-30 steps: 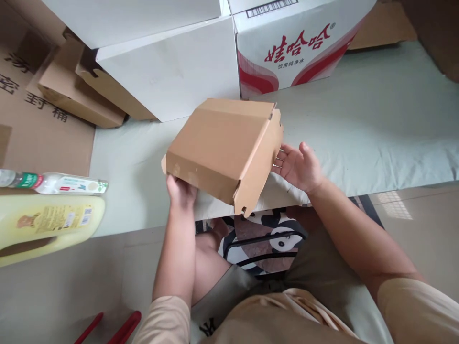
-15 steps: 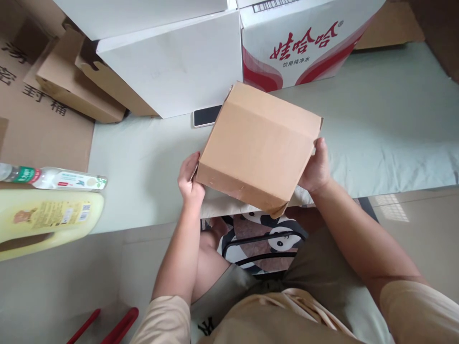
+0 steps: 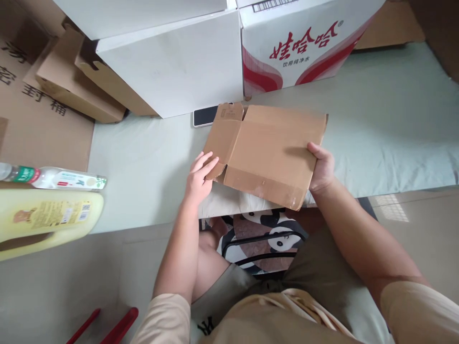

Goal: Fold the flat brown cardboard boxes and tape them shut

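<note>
A brown cardboard box (image 3: 274, 148) is held tilted over the front part of a pale green covered surface, looking flatter than a full box. Its left end flap (image 3: 224, 136) is spread outward, with small printed marks on the far corner piece. My left hand (image 3: 201, 179) has its fingers over the near corner of that flap, the thumb lower down at the edge. On the opposite side, my right hand (image 3: 322, 167) grips the right edge, thumb on top and the other fingers hidden underneath. Behind the flap lies a phone (image 3: 205, 116), partly covered by the cardboard.
Large white boxes (image 3: 172, 67) and a red-and-white carton (image 3: 297, 52) stand at the back. More brown cartons (image 3: 81, 76) are at left. A plastic bottle (image 3: 64, 178) and a yellow jug (image 3: 50, 220) lie at the left edge. Red handles (image 3: 120, 327) show below.
The box has turned and flattened, and its left end flap now spreads outward. My left hand moved from the box's corner onto that flap; my right thumb moved onto the top face.
</note>
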A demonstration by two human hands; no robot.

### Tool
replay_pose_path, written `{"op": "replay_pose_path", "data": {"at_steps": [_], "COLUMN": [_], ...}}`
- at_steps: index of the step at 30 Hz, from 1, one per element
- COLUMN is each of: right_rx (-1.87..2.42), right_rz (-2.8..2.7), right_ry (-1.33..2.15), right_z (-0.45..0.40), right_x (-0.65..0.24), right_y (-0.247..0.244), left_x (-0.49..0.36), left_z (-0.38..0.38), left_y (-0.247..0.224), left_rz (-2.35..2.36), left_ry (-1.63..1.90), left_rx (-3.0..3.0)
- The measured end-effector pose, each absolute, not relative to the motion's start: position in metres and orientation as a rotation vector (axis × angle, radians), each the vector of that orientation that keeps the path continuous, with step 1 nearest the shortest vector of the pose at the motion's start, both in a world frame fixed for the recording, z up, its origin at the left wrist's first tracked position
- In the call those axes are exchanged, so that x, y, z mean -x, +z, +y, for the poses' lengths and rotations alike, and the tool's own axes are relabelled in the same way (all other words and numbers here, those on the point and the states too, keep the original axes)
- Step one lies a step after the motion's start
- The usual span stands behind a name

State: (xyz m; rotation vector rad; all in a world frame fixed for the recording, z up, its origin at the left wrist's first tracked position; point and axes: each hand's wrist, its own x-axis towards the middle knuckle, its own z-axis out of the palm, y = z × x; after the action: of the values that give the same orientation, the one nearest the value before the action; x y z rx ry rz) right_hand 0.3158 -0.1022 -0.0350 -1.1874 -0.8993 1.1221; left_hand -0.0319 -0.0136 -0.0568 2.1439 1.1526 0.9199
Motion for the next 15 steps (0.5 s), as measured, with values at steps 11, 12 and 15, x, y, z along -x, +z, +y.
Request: {"op": "replay_pose_path", "data": {"at_steps": [11, 12, 15], "right_rx": [1.251, 1.258, 1.279], "right_rz": [-0.669, -0.667, -0.661], "right_ry": [1.191, 1.184, 1.18], "right_z": [-0.105, -0.105, -0.104], "right_x": [-0.306, -0.306, -0.309], "right_y": [-0.038, -0.039, -0.042], "left_x": [0.046, 0.046, 0.046], "left_z": [-0.015, -0.017, -0.023], "left_y": [-0.036, -0.033, -0.025], "left_rz": [1.289, 1.242, 1.141], "left_ry": [1.1, 1.019, 0.942], "left_rx": [-1.212, -1.154, -1.106]}}
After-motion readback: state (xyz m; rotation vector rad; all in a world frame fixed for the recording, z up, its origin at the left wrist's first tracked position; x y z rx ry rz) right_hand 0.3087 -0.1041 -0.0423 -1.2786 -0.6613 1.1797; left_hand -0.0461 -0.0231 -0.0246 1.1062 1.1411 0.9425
